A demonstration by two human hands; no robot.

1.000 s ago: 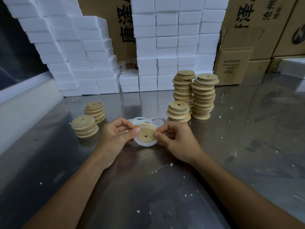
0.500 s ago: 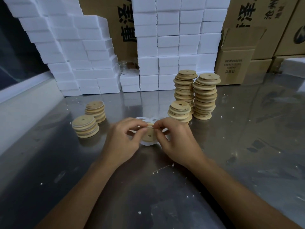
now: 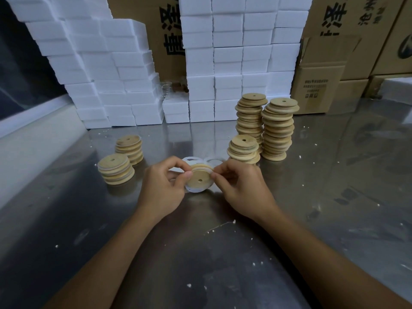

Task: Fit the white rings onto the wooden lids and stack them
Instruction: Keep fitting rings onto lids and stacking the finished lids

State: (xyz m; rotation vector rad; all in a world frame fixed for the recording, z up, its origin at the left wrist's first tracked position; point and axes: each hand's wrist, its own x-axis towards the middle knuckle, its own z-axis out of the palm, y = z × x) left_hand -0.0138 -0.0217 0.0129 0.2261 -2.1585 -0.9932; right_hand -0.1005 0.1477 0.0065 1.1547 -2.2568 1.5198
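White foam blocks [image 3: 234, 63] and cardboard boxes [image 3: 321, 79] stand stacked beyond the hands on the crumb-strewn steel table [image 3: 334, 197].

Lid [image 3: 199, 179] now tilted up toward camera, flat face and centre hole showing more fully than 0.5 s ago, when fingers covered much of it. Left hand [image 3: 161, 190] thumb shifted to lid's left rim; right hand [image 3: 241, 191] thumb and forefinger now pinch at right rim rather than over top. Ring [image 3: 196, 190] now shows only as white arc under lid's lower edge; 1.0 s ago it ringed more of lid. Fingers of both hands more curled than 1.0 s ago.
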